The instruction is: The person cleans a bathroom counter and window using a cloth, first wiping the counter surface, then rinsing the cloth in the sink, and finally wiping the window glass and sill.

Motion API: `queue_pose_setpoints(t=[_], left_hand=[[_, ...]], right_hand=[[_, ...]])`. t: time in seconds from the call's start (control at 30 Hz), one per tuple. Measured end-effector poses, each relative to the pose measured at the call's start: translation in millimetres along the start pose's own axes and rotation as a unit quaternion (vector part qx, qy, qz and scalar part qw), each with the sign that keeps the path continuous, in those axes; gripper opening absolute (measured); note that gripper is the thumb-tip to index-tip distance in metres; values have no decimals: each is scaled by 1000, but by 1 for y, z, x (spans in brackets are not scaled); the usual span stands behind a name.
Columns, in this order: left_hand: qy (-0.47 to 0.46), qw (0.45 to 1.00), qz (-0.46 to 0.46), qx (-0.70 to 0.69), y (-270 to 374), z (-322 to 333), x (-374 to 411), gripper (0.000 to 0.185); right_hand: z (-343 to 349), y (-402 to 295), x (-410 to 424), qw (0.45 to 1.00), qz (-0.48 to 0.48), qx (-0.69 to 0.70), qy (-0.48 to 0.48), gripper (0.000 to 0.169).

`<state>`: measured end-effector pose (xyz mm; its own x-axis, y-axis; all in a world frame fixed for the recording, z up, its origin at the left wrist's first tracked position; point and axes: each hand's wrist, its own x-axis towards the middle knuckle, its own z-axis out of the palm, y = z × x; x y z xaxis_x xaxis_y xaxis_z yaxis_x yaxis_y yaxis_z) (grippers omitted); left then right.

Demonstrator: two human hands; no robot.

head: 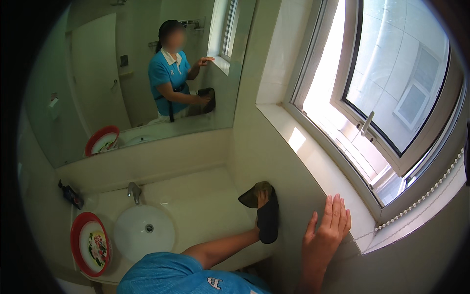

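My left hand is at the tiled wall beside the counter, its fingers pressing on a dark cloth that drapes over part of the hand and wrist. The cloth's green-brown side shows around the fingers. My right hand rests its fingertips on the edge of the white window sill, palm down, holding nothing. Above the sill, the window sash is tilted open, with a light handle on its frame. The wall mirror shows both arms and the cloth from the front.
A round white sink with a chrome faucet is set in the pale counter. To its left are a red-rimmed basin and a dark pump bottle. A beaded blind chain hangs across the sill's near end.
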<state>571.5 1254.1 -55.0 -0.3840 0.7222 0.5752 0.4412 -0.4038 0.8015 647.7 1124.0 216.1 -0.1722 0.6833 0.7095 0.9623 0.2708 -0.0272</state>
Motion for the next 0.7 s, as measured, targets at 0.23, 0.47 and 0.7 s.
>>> queue_pose_setpoints(t=[0.23, 0.47, 0.7], left_hand=[[59, 976, 141, 154, 8, -16, 83, 59], [242, 785, 226, 524, 31, -60, 296, 56], [249, 728, 205, 605, 26, -71, 368, 55]], right_hand=[[-2, 3, 0, 1000, -8, 12, -10, 53], [-3, 1, 0, 1000, -7, 8, -15, 53], [2, 9, -3, 1000, -1, 6, 8, 51]])
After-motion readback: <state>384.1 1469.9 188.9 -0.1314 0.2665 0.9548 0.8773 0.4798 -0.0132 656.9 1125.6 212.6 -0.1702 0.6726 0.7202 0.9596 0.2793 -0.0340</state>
